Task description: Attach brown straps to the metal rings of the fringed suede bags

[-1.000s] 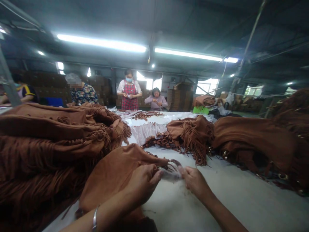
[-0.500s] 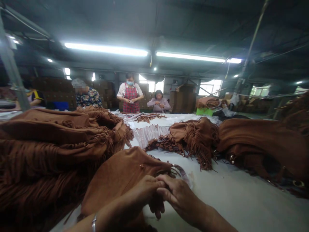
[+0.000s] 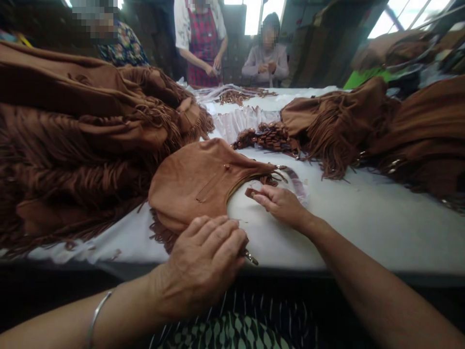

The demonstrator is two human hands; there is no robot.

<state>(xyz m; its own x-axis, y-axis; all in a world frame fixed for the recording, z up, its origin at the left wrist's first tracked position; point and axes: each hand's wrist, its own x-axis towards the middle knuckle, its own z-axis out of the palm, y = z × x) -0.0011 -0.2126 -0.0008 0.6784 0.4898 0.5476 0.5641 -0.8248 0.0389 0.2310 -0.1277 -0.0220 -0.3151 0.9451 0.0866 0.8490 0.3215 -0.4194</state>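
Note:
A brown suede-like bag (image 3: 192, 186) with fringe and a zipped pocket lies on the white table, its curved opening facing right. My left hand (image 3: 209, 257) is closed over the bag's near end, palm down. A metal clasp (image 3: 251, 258) sticks out past its fingertips. My right hand (image 3: 281, 206) pinches a small brown strip (image 3: 250, 193) between thumb and fingers, just right of the bag's opening. Beyond that hand, another metal clasp (image 3: 279, 167) tips the bag's far end, beside a clear plastic piece (image 3: 296, 186).
Brown fringed bags are heaped on the left (image 3: 109, 131). More fringed bags (image 3: 337, 121) lie at the right, beside a pile of small brown straps (image 3: 267, 135). Clear plastic sleeves (image 3: 243, 121) lie behind. Several people work across the white table (image 3: 363, 218).
The view has tilted down. My hands, together before, are now apart: the left grips the bag's near end, while the right holds the small strip beside its opening.

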